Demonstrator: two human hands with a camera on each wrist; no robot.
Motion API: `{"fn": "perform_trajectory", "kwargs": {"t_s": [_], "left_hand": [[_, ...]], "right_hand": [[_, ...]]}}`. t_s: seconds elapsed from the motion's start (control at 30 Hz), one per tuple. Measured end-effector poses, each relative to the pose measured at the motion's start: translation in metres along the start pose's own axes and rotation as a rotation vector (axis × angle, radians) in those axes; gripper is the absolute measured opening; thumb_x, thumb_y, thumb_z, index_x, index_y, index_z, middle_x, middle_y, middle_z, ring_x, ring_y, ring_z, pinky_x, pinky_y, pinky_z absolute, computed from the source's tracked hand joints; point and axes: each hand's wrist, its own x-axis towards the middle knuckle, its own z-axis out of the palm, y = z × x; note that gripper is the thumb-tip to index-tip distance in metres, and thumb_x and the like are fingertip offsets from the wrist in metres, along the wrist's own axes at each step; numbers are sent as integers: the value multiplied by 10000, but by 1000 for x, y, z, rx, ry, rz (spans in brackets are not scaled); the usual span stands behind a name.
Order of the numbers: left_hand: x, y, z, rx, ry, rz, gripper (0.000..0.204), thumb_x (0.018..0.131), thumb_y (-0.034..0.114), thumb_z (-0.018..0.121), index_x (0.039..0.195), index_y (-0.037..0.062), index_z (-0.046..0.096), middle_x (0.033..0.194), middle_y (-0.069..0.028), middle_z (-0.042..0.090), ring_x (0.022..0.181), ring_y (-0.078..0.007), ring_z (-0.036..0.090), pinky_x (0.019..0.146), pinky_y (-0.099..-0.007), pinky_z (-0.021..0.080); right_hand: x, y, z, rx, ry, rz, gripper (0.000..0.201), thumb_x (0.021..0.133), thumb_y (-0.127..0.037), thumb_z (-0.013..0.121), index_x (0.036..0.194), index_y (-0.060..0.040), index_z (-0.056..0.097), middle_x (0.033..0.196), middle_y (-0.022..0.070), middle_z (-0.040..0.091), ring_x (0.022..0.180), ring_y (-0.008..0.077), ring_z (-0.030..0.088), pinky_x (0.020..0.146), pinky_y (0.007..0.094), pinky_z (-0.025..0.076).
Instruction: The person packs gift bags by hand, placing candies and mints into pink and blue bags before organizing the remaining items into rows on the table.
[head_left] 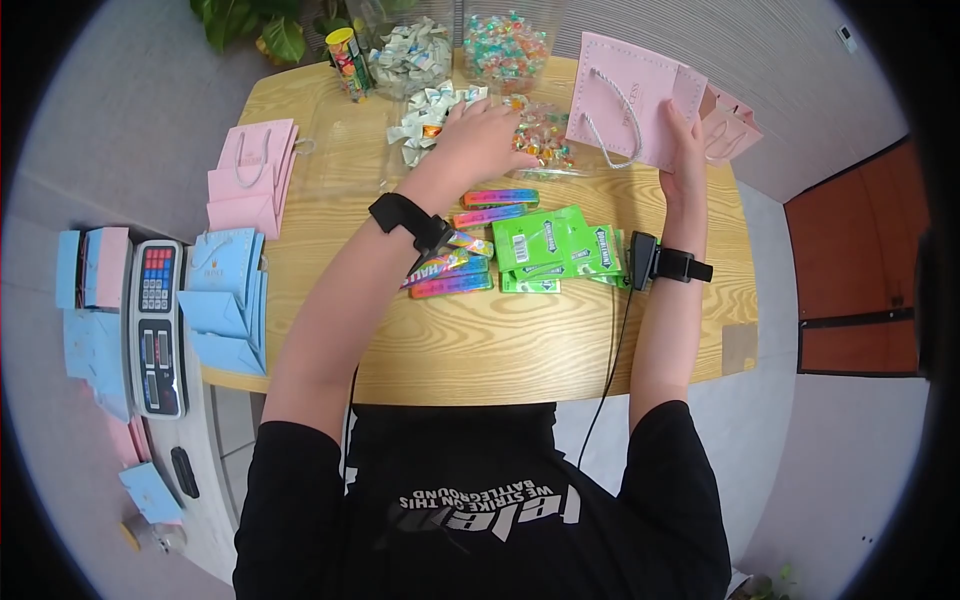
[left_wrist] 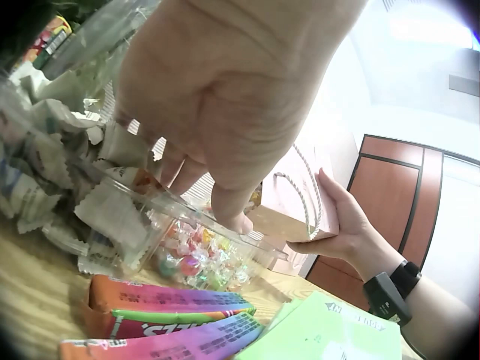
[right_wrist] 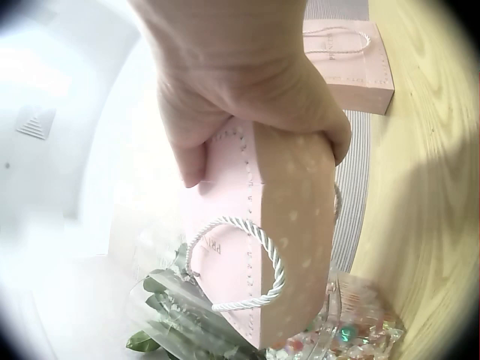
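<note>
My left hand [head_left: 478, 148] is over two clear trays near the back of the table, fingers reaching down at the white-wrapped candies [head_left: 413, 150]. Its thumb is spread apart from the fingers, close over the rim of the tray holding colorful clear-wrapped candies [left_wrist: 199, 251]. The fingertips are partly hidden by the hand and wrappers. At the right, my right hand [head_left: 686, 150] grips a pink paper gift bag [head_left: 640, 90] by its lower end, thumb and fingers on opposite faces. The bag is tilted toward the trays, its white rope handle [right_wrist: 279, 262] hanging loose.
Rainbow-coloured candy packs [head_left: 450, 285] and green flat packets [head_left: 545, 245] lie in front of the trays. Tall clear tubs of candy [head_left: 505, 50] and a yellow-topped canister [head_left: 345, 60] stand behind. Pink bags [head_left: 245, 180] and blue bags [head_left: 222, 265] lie left, beside a scale [head_left: 158, 330].
</note>
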Motion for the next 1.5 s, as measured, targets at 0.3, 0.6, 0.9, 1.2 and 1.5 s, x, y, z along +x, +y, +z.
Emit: {"fn": "perform_trajectory", "kwargs": {"t_s": [0.3, 0.6, 0.9, 1.2, 1.5], "left_hand": [[1, 0, 0, -39, 24, -18, 758, 787, 530, 684, 1350, 55, 506, 1353, -119, 532, 1308, -281, 435, 1110, -480, 279], [4, 1, -2, -27, 8, -18, 679, 773, 494, 709, 1292, 84, 553, 1303, -120, 562, 1260, -290, 477, 1079, -482, 311], [-5, 5, -11, -121, 70, 38, 663, 782, 447, 720, 1279, 45, 542, 1296, -137, 564, 1255, -309, 477, 1069, -443, 334], [-42, -30, -24, -262, 432, 143, 539, 859, 333, 673, 1298, 44, 551, 1370, -148, 520, 1314, -320, 428, 1102, -410, 326], [-148, -154, -55, -316, 134, -374, 511, 870, 290, 662, 1303, 41, 555, 1425, -171, 471, 1338, -316, 416, 1104, -383, 339]], "right_hand": [[-7, -17, 17, -96, -15, -71, 521, 880, -232, 703, 1322, -36, 511, 1162, 56, 605, 1047, 130, 574, 868, 270, 467], [2, -2, -3, 81, -1, 29, 474, 905, -243, 674, 1299, -29, 520, 1177, 65, 610, 1048, 140, 591, 861, 272, 478], [-4, 0, -11, 324, 185, 401, 433, 948, -426, 568, 1276, -146, 532, 1220, 50, 618, 1099, 231, 583, 891, 509, 434], [-7, -9, -1, 518, 137, 399, 510, 935, -470, 569, 1340, -176, 469, 1311, 80, 548, 1197, 285, 498, 939, 540, 387], [-37, -26, 83, 564, -43, 430, 517, 959, -451, 532, 1373, -151, 451, 1353, 96, 534, 1233, 308, 500, 957, 566, 399]]}}
